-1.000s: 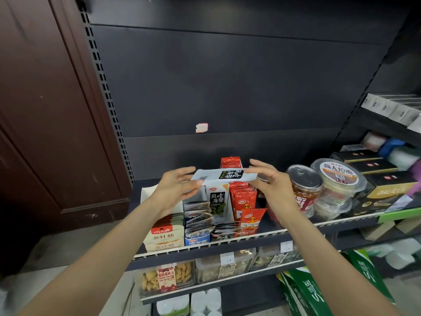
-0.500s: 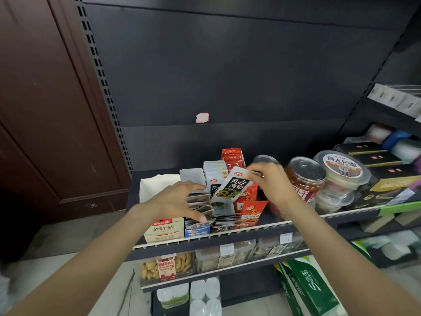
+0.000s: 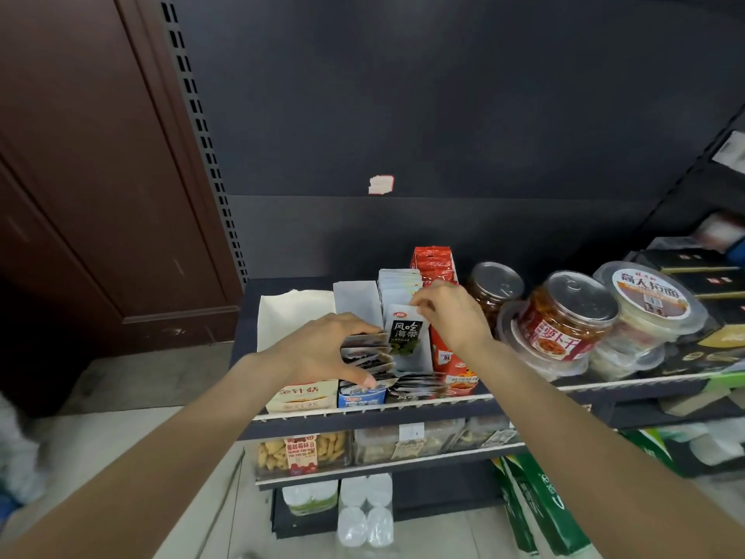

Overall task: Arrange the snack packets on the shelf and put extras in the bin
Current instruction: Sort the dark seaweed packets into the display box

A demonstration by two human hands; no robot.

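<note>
A white seaweed snack packet (image 3: 405, 340) with black lettering stands upright at the front of a row of like packets (image 3: 400, 281) on the dark shelf (image 3: 363, 413). My right hand (image 3: 451, 316) pinches its top right corner. My left hand (image 3: 326, 353) rests on a stack of flat dark packets (image 3: 369, 359) to the left, thumb at the stack's front, fingers on top. Red snack packets (image 3: 433, 262) stand in a row to the right, partly hidden by my right hand.
Round jars (image 3: 568, 316) and a lidded tub (image 3: 649, 300) crowd the shelf to the right. A beige carton (image 3: 304, 395) and a blue packet (image 3: 361, 397) sit at the front left. A lower shelf holds clear snack boxes (image 3: 302, 453). A brown door (image 3: 80, 195) stands left.
The white packet came down from held flat between both hands to standing in the row. My left hand let go and dropped onto the dark packet stack. The camera tilted down.
</note>
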